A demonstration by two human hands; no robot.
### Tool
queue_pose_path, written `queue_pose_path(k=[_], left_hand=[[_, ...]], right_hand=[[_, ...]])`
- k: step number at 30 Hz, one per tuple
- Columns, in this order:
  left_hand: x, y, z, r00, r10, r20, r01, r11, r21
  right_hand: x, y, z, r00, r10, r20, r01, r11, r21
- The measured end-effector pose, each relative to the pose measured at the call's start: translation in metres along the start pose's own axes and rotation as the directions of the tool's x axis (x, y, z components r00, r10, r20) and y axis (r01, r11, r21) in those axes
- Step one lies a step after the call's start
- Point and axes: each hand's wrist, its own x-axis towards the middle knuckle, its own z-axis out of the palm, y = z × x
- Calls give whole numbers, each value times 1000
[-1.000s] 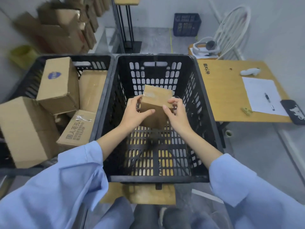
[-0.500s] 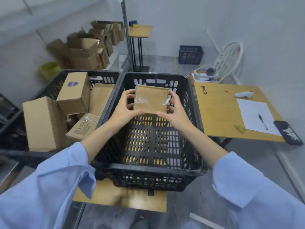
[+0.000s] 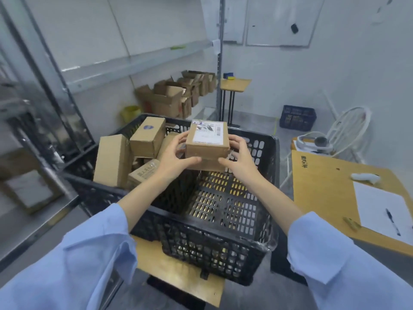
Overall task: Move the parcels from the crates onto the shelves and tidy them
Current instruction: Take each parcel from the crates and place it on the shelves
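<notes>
1. A small parcel (image 3: 207,142) is held up over the far end of the near black crate (image 3: 276,175), clear of its slotted floor. Its white label (image 3: 209,132) faces up.
2. Left hand (image 3: 173,156): the grip is closed on the parcel's left side, thumb across the near face and fingers wrapped behind.
3. Right hand (image 3: 240,158): same grip on the right side, thumb on the lower near edge and fingers curled round the far side.
4. The near crate rests on a low wooden board (image 3: 178,271).
5. A second crate (image 3: 143,123) stands just to its left, piled with brown boxes. One with a blue badge (image 3: 147,136) lies tilted on top, and a tall one (image 3: 112,159) stands at the near corner.
6. A metal shelf (image 3: 134,63) runs along the left wall above the crates.
7. The tabletop (image 3: 324,186) on my right carries a sheet of paper (image 3: 380,209) with a pen (image 3: 392,223) lying on it.
</notes>
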Motion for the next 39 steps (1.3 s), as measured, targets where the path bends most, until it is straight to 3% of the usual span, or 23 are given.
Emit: queue_pose_path(k=[11, 17, 24, 29, 39], left_hand=[[-52, 17, -40, 967, -22, -252, 31, 999, 35], [-91, 25, -78, 914, -15, -406, 72, 989, 126], [-146, 22, -133, 817, 9, -577, 124, 974, 192], [-184, 20, -164, 718, -19, -696, 185, 969, 163], [-266, 20, -228, 552, -37, -833, 311, 936, 164]], right_hand=[[-5, -28, 43, 974, -105, 200, 81, 989, 122], [-5, -43, 90, 933, -133, 335, 125, 991, 46], [-11, -57, 171, 839, -249, 483, 238, 967, 85], [-25, -68, 223, 726, -317, 610, 228, 948, 221], [-70, -97, 323, 516, -365, 775, 198, 931, 306]])
